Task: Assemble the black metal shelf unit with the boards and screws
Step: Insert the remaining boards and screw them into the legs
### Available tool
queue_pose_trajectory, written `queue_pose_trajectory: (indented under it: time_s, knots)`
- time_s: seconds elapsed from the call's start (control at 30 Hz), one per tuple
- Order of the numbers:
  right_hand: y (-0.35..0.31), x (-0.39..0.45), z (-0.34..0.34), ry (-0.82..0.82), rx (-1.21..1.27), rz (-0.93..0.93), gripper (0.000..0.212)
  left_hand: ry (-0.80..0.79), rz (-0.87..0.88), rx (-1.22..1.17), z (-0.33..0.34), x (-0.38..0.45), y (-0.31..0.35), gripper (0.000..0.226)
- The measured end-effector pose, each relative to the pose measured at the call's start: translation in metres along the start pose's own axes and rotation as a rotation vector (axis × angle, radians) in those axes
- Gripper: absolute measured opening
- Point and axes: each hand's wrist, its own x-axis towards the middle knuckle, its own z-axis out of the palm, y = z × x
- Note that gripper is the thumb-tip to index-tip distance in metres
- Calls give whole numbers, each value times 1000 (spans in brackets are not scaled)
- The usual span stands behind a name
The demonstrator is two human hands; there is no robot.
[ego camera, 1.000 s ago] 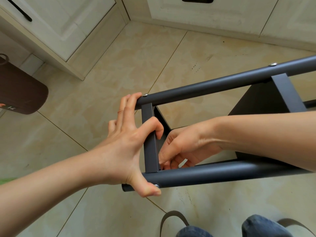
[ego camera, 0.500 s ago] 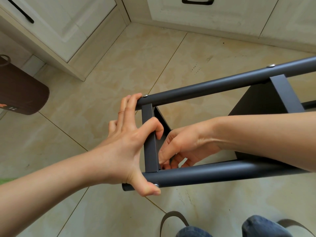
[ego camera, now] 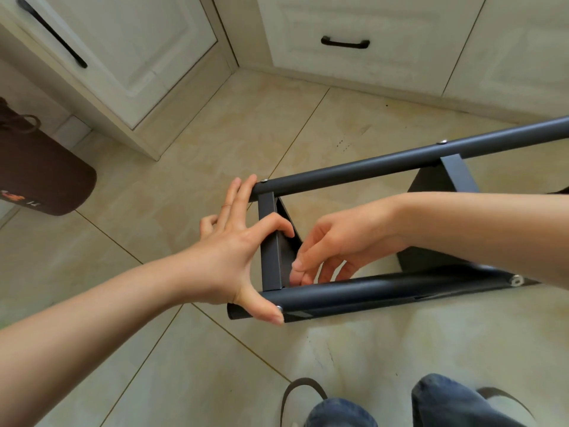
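Left grip (ego camera: 234,257) spread open, bracing the end crossbar (ego camera: 271,241) of the black frame (ego camera: 369,166) at frame centre; right grip (ego camera: 335,248) pinches something unseen inside w/ curled fingertips; rigid, slick metal—prob. best held by tubes.

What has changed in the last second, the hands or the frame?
Almost nothing. The left hand stays spread over the end of the frame, thumb on the near tube. The right hand remains inside, fingertips at the corner by the crossbar. Only the view shifted, so the cabinets show more.
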Motion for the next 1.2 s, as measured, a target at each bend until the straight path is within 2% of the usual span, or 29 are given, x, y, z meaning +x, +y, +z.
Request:
queue_pose_trajectory:
  time_s: [0.13,0.3,0.4,0.47,0.57,0.7,0.8,0.93,1.03,1.13,1.2]
  knots:
    - [-2,-36,9,190,-204,20,24,32,-11,-18,1,-9,2,115]
    - [10,-79,34,462,-693,26,30,216,-91,-138,17,-38,11,118]
    - [24,-92,49,549,-777,71,32,346,-146,-417,34,-53,21,112]
    - [33,-95,56,606,-828,67,27,422,-208,-614,47,-60,28,105]
    - [44,-93,63,689,-869,25,20,493,-320,-851,68,-63,33,91]
    - [51,-85,67,754,-851,-14,20,567,-387,-1093,89,-60,37,72]
    - [54,-83,66,784,-849,-16,18,577,-379,-1272,101,-55,41,63]
    - [57,-82,64,842,-857,-39,19,558,-339,-1539,107,-50,50,84]
    - [58,-81,61,893,-866,-50,20,591,-300,-1686,106,-45,55,75]
    - [56,-80,57,924,-869,-63,18,624,-285,-1849,100,-42,57,56]
    - [55,-79,56,938,-859,-78,17,648,-307,-1860,96,-40,58,45]
